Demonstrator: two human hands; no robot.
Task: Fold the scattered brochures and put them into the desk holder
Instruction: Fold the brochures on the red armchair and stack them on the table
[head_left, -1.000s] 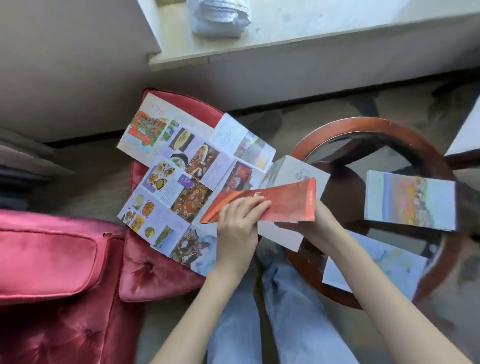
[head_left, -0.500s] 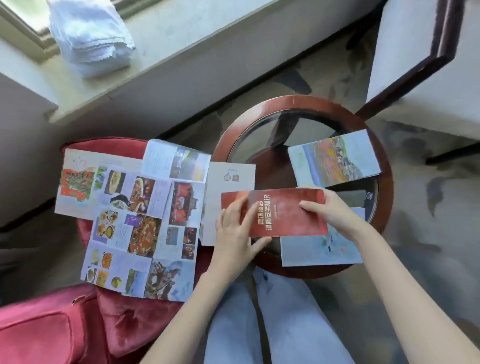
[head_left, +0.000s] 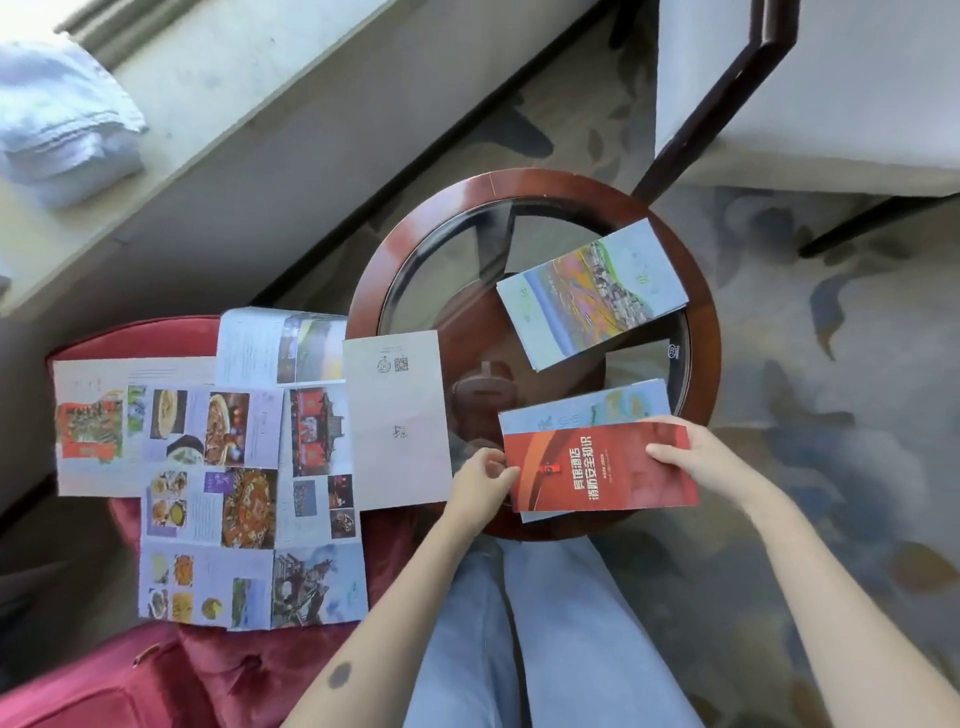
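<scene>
A folded red brochure (head_left: 597, 467) lies over a pale blue folded brochure (head_left: 587, 410) at the near edge of the round glass table (head_left: 701, 332). My right hand (head_left: 696, 457) pinches the red brochure's right end. My left hand (head_left: 480, 486) sits at its left edge with curled fingers; whether it grips the paper is unclear. Another folded brochure with a colourful landscape (head_left: 592, 293) rests on the far right of the table. A large unfolded food brochure (head_left: 208, 478) spreads over the red cushioned seat (head_left: 249, 670), its white panel (head_left: 397, 421) overlapping the table rim. No desk holder is in view.
A stack of white towels (head_left: 62, 119) sits on the window ledge (head_left: 249, 88) at the upper left. A white chair with dark wooden frame (head_left: 769, 93) stands at the upper right. Patterned carpet (head_left: 841, 395) surrounds the table. My legs in light jeans (head_left: 545, 623) are below the table.
The red brochure has moved right from above the open brochure onto the pale blue one on the table. My left hand slid from on top of it to its left edge.
</scene>
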